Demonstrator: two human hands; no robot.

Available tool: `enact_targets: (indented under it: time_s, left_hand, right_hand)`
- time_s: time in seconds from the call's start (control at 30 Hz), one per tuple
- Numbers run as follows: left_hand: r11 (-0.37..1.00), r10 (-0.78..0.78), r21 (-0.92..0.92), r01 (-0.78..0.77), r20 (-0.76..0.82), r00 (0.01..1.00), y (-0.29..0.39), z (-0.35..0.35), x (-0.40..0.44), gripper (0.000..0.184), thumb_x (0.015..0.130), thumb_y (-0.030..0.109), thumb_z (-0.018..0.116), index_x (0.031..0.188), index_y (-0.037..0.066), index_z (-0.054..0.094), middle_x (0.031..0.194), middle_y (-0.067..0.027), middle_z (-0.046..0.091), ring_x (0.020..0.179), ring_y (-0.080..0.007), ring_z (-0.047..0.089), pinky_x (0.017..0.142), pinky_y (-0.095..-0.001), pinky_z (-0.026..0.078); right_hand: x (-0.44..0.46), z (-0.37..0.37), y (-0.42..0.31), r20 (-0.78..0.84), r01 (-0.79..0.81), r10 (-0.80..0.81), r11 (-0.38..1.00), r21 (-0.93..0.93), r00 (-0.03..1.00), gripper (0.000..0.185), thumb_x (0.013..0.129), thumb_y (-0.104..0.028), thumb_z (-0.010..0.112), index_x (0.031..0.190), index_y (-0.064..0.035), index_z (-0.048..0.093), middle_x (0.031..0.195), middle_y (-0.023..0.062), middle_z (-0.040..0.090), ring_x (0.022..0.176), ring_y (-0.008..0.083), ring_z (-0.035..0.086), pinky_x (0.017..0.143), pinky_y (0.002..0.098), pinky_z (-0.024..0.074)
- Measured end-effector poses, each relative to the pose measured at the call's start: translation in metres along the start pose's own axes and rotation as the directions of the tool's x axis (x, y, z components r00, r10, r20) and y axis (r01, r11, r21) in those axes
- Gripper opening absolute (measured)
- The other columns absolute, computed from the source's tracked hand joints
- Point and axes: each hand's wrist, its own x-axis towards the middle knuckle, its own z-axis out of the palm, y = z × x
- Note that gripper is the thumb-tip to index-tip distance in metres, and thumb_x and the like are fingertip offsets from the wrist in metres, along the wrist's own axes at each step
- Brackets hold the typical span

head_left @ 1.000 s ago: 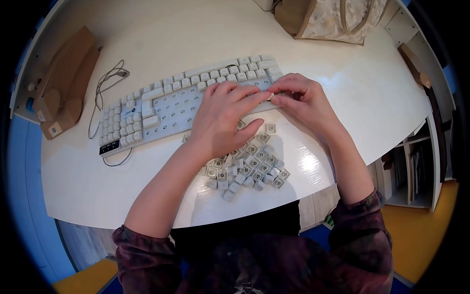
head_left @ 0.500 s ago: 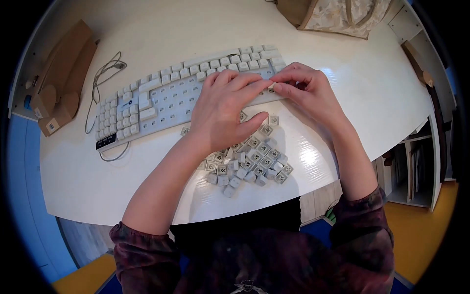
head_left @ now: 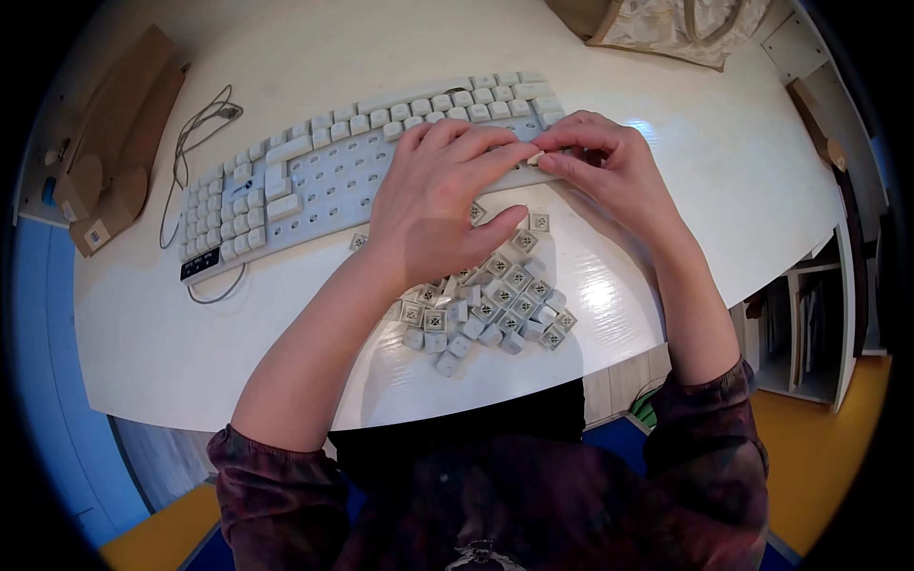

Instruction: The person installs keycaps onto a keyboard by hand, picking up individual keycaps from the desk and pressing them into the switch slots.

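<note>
My right grip (head_left: 617,173) pinches a key (head_left: 535,159) at the right end of the keyboard (head_left: 335,187); my left grip (head_left: 440,197), splayed over it, seems empty. I judge the key light and stiff, best held by its sides.

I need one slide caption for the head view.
Left hand and right hand over a partly bare keyboard, loose keycaps piled on the white table.

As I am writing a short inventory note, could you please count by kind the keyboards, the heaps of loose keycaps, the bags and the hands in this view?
Keyboard: 1
Heap of loose keycaps: 1, partly hidden
Bag: 1, cut off by the frame
Hands: 2, left hand and right hand
Total: 5
</note>
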Motion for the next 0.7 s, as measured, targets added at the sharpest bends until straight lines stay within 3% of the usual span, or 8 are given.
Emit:
enact_targets:
  time_s: [0.57, 0.7]
  left_hand:
    - [1.000, 0.014, 0.005, -0.015, 0.018, 1.000, 0.0019, -0.0020, 0.0006, 0.046, 0.077, 0.021, 0.075, 0.122, 0.016, 0.070, 0.124, -0.0033, 0.065, 0.115, -0.0281, 0.057, 0.103, -0.0431, 0.038]
    - [1.000, 0.019, 0.001, -0.019, 0.020, 1.000, 0.0012, -0.0016, 0.0006, 0.046, 0.077, 0.022, 0.075, 0.122, 0.016, 0.070, 0.124, -0.0031, 0.065, 0.114, -0.0282, 0.056, 0.103, -0.0432, 0.038]
  right_hand:
    - [-0.0035, 0.0015, 0.0076, -0.036, 0.108, -0.106, 0.993, 0.051, 0.994, 0.020, 0.081, -0.005, 0.079, 0.101, -0.0058, 0.078, 0.091, 0.0035, 0.069, 0.080, 0.0123, 0.056, 0.070, 0.0264, 0.0461]
    - [-0.0039, -0.0011, 0.0035, -0.014, 0.059, -0.058, 0.997, 0.045, 0.998, 0.020, 0.081, -0.004, 0.079, 0.101, -0.0055, 0.078, 0.092, 0.0037, 0.069, 0.081, 0.0122, 0.056, 0.070, 0.0263, 0.0467]
